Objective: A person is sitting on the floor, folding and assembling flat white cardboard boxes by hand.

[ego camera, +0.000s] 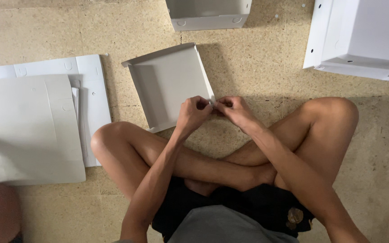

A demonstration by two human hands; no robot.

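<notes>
A shallow white cardboard tray (167,85) with folded-up walls lies on the floor in front of my crossed legs. My left hand (193,112) pinches the tray's near right corner. My right hand (232,109) meets it at the same corner, its fingers closed on the wall's edge. Both hands touch each other at the fingertips. What lies between the fingers is too small to tell.
Flat white cardboard sheets (32,121) are stacked on the floor at the left. An assembled white box (208,15) stands at the top middle, and a larger white box (361,38) at the top right. The floor is speckled beige tile.
</notes>
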